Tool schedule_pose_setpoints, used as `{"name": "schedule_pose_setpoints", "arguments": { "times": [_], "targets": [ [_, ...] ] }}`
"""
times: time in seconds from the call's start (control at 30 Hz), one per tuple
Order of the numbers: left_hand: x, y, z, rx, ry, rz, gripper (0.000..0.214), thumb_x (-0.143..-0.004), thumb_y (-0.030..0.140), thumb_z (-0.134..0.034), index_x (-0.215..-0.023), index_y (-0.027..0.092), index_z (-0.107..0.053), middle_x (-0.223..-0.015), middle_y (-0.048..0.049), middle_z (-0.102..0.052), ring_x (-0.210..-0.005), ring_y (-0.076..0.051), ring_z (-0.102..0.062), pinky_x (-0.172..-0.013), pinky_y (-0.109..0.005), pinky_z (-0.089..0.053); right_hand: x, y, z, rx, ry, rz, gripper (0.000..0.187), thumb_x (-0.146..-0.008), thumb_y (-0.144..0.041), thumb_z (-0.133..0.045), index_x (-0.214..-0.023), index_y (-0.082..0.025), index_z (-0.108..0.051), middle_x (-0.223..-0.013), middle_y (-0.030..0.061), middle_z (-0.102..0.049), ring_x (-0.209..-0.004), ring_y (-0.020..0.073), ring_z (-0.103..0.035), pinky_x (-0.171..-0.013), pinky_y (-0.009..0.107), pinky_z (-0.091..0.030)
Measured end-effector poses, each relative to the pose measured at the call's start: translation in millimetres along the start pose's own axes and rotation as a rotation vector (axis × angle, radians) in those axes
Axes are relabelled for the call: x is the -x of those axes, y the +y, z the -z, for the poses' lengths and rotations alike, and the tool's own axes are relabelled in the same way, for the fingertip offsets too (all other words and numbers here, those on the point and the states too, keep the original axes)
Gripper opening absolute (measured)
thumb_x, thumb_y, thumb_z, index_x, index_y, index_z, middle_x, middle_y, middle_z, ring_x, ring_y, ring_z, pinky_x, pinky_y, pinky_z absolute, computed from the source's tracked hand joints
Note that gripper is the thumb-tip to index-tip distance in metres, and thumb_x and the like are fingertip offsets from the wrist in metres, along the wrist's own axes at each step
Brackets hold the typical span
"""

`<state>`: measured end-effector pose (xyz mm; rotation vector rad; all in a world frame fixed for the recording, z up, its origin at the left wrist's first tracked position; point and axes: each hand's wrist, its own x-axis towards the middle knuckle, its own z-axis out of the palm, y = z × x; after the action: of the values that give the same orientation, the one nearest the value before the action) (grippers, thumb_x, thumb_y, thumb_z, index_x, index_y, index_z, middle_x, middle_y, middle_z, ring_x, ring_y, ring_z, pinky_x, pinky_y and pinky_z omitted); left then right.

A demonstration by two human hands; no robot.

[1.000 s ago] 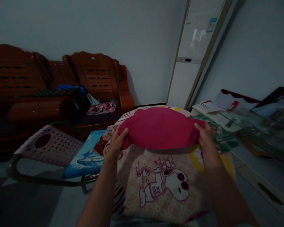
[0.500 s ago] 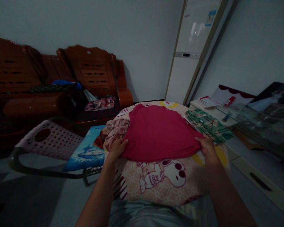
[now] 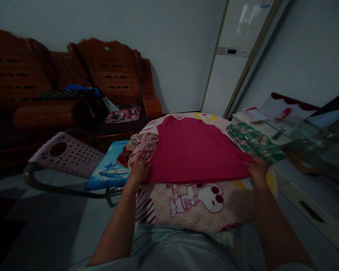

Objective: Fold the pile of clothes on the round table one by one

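Note:
A dark pink garment [image 3: 196, 150], perhaps a shirt, lies spread over a round table with a Snoopy-print cloth [image 3: 186, 214]. My left hand [image 3: 139, 172] is closed on its near left corner. At the near right corner, my right hand [image 3: 257, 170] grips the fabric too. Between the hands the near edge is pulled nearly straight. Beside my left hand sits a crumpled pale pink cloth [image 3: 144, 145]. Past my right hand lies a folded green plaid garment [image 3: 252, 140], close against the pink garment's right edge.
To the left stands a chair with a woven back [image 3: 73, 154] and a blue cushion [image 3: 110, 167]. Wooden seats [image 3: 110, 79] line the wall. A tall white air conditioner [image 3: 228, 75] stands at the back. On the right is a glass-topped cabinet [image 3: 307, 210].
My hands have moved apart, the right one outward, and the garment's near edge has gone from curved to nearly straight. The whole view has tilted downward slightly.

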<state>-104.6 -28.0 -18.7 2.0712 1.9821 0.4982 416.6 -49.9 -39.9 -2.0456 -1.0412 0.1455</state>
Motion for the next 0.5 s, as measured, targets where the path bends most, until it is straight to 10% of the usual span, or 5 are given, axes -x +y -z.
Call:
{"name": "schedule_pose_setpoints", "arguments": {
  "times": [0.2, 0.37, 0.5],
  "targets": [
    [3.4, -2.9, -4.4, -0.014, -0.051, 0.043, 0.011, -0.077, 0.028, -0.061, -0.069, 0.020, -0.064, -0.091, -0.0124, -0.072, -0.111, -0.030, -0.060, -0.093, -0.037, -0.045, 33.3, -14.2, 1.4, 0.463, 0.018, 0.041, 0.016, -0.071, -0.023, -0.064, -0.081, -0.012, -0.072, -0.086, 0.0232, -0.068, -0.093, 0.0386, -0.065, -0.080, 0.053, -0.049],
    [5.1, -2.9, 1.3, -0.061, -0.053, 0.110, 0.012, -0.076, 0.029, -0.064, -0.082, 0.019, -0.067, -0.100, -0.0131, -0.071, -0.104, -0.032, -0.063, -0.086, -0.038, -0.047, 52.2, -46.2, 8.6, 0.375, 0.069, 0.344, 0.024, -0.074, -0.017, -0.057, -0.092, -0.012, -0.072, -0.092, 0.0217, -0.069, -0.099, 0.0351, -0.062, -0.089, 0.050, -0.045],
    [3.8, 12.6, 9.4, -0.026, 0.094, 0.082, 0.019, -0.076, 0.029, -0.063, -0.091, 0.018, -0.069, -0.099, -0.0113, -0.071, -0.097, -0.029, -0.065, -0.082, -0.035, -0.048, 79.9, -79.0, -7.6, 0.155, -0.446, 0.594, 0.017, -0.078, -0.021, -0.058, -0.087, -0.021, -0.071, -0.089, 0.0082, -0.072, -0.084, 0.0227, -0.066, -0.080, 0.034, -0.049]
  ]
}}
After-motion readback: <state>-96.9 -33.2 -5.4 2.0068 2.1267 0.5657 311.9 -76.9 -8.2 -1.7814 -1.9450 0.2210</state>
